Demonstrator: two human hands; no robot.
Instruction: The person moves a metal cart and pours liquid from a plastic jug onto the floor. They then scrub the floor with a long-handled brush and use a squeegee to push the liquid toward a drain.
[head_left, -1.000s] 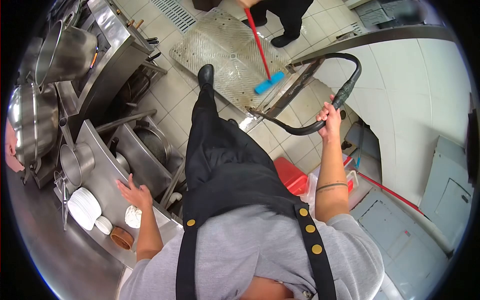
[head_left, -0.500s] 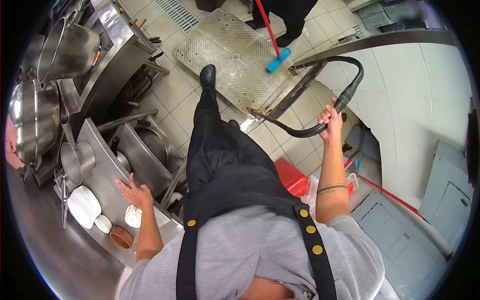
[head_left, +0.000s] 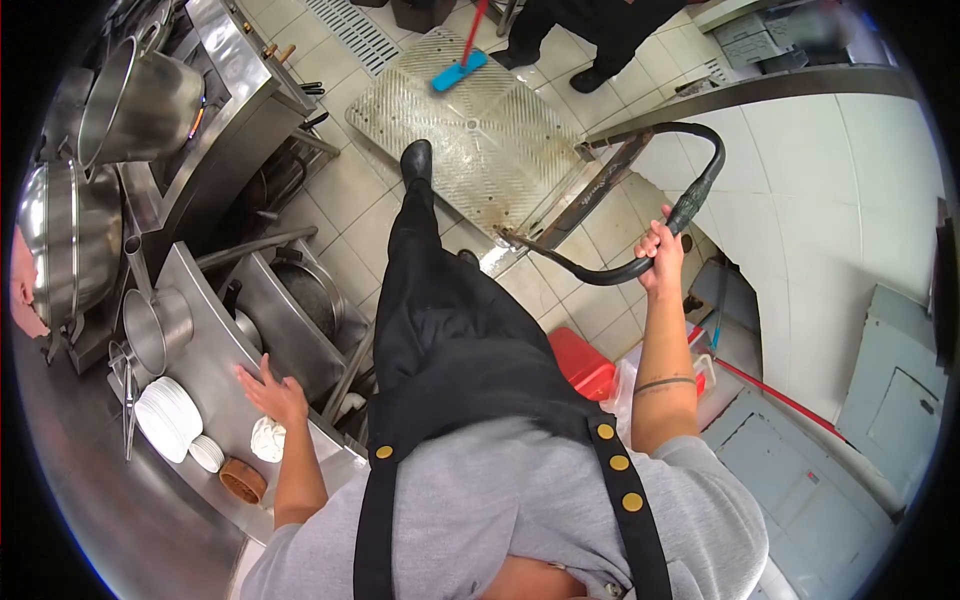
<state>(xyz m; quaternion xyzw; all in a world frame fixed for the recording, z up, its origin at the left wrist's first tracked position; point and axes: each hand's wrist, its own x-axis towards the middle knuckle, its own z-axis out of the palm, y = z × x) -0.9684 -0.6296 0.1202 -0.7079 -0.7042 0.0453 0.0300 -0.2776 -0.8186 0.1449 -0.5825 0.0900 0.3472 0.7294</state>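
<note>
Gripping black curved loop handle [head_left: 716,145] in right hand [head_left: 660,255], fingers wrapped round it. Joins grey ribbed rectangular platform [head_left: 520,150], lying above pale tiled floor [head_left: 330,185]. Holding left hand [head_left: 277,397] open, fingers spread, at floor-side edge of silver steel bench [head_left: 215,370], beside crumpled white cloth [head_left: 268,440]. Can see blue brush head [head_left: 459,72] on red pole [head_left: 474,32] near platform's far corner.

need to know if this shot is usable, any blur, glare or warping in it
Head view: strong fisheye bend, black corners; glare on the steel counter and wet platform; blurry patch at the upper right edge; cart handle fairly sharp.
</note>
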